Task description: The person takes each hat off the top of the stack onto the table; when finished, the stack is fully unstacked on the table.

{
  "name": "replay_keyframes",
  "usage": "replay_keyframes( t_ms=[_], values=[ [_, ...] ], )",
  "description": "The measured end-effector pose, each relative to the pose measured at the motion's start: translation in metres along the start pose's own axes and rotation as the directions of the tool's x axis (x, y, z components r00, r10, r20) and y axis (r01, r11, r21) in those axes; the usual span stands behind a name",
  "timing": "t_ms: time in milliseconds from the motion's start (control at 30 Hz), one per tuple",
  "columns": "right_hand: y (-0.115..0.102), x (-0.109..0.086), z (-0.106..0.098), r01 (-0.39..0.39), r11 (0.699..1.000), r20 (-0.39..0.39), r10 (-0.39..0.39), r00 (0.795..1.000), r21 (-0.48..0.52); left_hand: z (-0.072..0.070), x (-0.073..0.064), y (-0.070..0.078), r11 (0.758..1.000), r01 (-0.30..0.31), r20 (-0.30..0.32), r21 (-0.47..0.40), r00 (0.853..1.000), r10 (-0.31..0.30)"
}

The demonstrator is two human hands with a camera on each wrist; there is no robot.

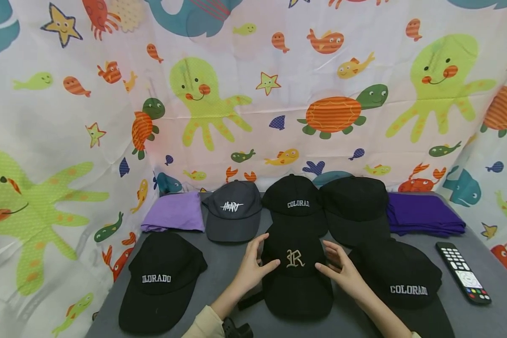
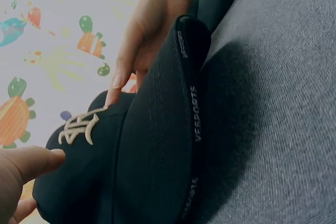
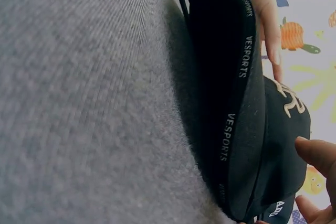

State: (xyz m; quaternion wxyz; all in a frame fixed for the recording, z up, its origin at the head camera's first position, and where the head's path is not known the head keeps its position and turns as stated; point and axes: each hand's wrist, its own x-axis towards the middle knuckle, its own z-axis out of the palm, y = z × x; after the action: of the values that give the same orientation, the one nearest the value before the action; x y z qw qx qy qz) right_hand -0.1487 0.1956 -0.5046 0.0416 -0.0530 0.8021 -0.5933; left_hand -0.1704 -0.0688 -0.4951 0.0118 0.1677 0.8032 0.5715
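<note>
A black cap (image 1: pixel 297 296) with a beige R emblem sits at the front middle, its brim toward me. My left hand (image 1: pixel 252 266) is at its left side, thumb over the front of the crown. At the opposite side is my right hand (image 1: pixel 345 272), fingers spread and thumb near the emblem. In the left wrist view, the cap's brim (image 2: pixel 157 135) curves above the grey surface, and the left thumb (image 2: pixel 39 162) lies by the crown. The right wrist view has VESPORTS lettering along the brim edge and the right thumb (image 3: pixel 315 153) against the crown.
Behind stand a grey HEART cap (image 1: pixel 232 227), a black COLORADO cap (image 1: pixel 291 190) and a plain black cap (image 1: pixel 355 202). COLORADO caps lie left (image 1: pixel 165 258) and right (image 1: pixel 397 263). Lilac cloth (image 1: pixel 175 211), purple cloth (image 1: pixel 424 213) and a remote (image 1: pixel 462 272) are on the grey table (image 1: pixel 219 277).
</note>
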Motion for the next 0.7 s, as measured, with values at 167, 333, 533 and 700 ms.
replay_keyframes(
  t_ms=[167,333,533,700],
  values=[
    [0.002,0.003,0.003,0.023,1.0,0.003,-0.023,1.0,-0.002,-0.003,0.002,-0.007,0.999,0.03,0.029,-0.015,0.999,-0.029],
    [0.004,0.004,0.007,0.038,0.998,-0.019,-0.039,0.999,-0.041,-0.004,0.004,-0.016,1.0,0.017,0.058,-0.026,0.998,-0.016],
    [0.007,0.005,0.012,0.028,0.996,-0.069,-0.034,0.997,-0.08,-0.002,0.004,-0.021,0.998,-0.03,0.035,0.053,0.999,0.028],
    [0.007,0.005,0.014,0.012,0.998,-0.079,-0.017,0.997,-0.064,0.0,0.004,-0.022,0.993,-0.074,0.014,0.091,0.997,0.073]
  ],
)
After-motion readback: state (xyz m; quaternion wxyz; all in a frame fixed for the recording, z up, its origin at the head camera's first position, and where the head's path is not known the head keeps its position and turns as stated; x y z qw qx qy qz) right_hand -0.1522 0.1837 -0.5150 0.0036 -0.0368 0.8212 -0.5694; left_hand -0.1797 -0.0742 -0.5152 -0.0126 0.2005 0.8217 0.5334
